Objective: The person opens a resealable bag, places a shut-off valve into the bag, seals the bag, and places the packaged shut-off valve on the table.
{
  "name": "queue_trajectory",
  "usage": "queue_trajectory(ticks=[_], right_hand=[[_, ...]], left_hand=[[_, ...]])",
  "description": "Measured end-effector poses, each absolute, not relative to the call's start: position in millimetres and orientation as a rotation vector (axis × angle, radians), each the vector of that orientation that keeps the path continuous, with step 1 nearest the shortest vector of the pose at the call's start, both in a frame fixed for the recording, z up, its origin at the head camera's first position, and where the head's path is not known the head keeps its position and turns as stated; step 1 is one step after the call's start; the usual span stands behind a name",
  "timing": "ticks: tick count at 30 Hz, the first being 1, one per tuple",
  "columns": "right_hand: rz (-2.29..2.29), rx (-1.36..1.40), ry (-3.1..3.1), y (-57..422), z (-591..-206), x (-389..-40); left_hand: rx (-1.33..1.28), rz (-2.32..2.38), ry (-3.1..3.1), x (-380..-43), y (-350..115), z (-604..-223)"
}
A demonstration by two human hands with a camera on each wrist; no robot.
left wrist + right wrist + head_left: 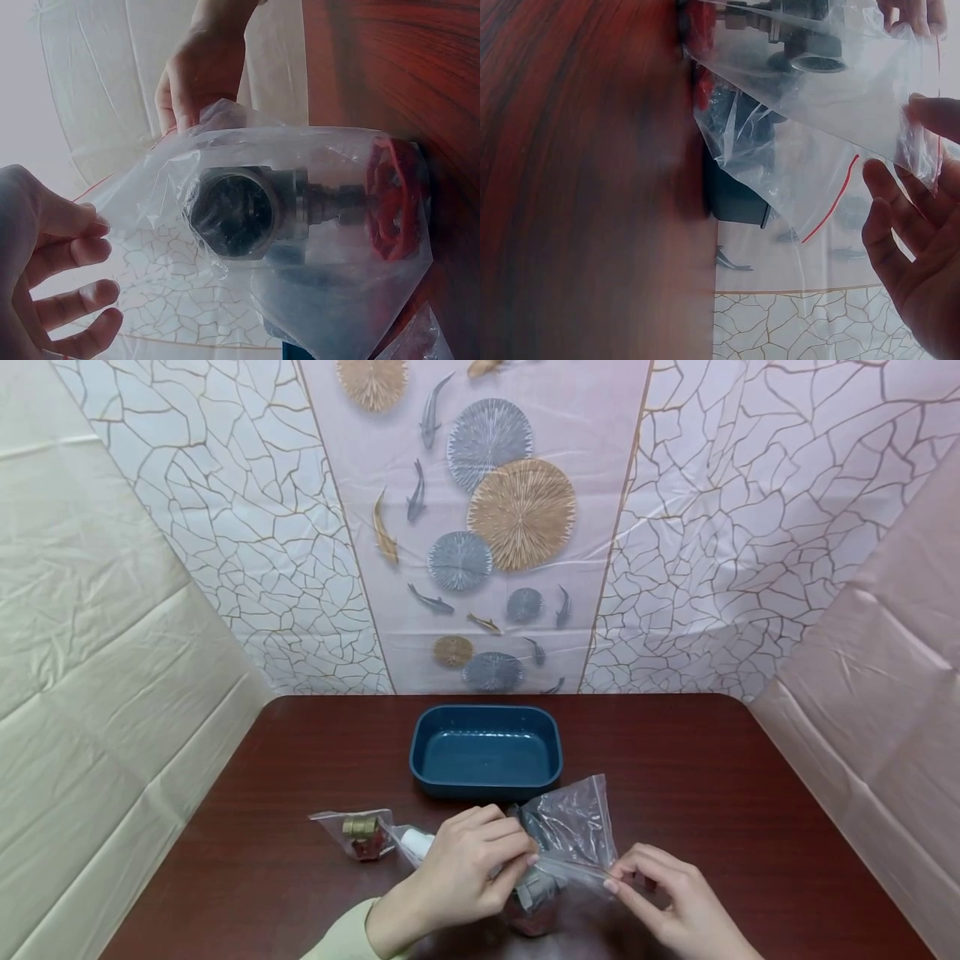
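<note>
My left hand [476, 864] pinches the top edge of a clear zip bag [573, 870] near one end. At the opposite end of that edge, my right hand [670, 891] grips the bag between thumb and fingers. Inside stands a metal valve [236, 214] with its dark round opening upward and its red handwheel [394, 199] down at the tabletop, as the left wrist view shows. A red seal line runs along the bag's mouth. Right behind it stands a second clear bag [577, 818], partly hidden by the first; its red line [830, 199] shows in the right wrist view.
A blue rectangular tray [487, 792] sits behind the bags on the dark red-brown table [322, 752]. To the left, another clear bag holds a brass-coloured fitting [360, 827] with a red part. Between it and my left hand lies a bagged white piece [417, 842].
</note>
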State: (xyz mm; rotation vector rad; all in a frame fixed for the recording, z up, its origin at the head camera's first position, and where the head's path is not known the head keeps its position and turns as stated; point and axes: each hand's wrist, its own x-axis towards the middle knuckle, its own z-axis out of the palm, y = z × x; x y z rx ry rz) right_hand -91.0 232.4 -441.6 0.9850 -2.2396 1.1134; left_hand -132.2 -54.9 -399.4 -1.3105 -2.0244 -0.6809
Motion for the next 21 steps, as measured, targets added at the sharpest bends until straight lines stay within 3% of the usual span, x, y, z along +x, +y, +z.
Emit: queue_trajectory(ticks=[21], right_hand=[[1.051, 0.884, -2.214, 234.1, -450.9, -91.9]], left_hand=[[-1.309, -0.666, -2.037, -130.0, -58.9, -400.1]])
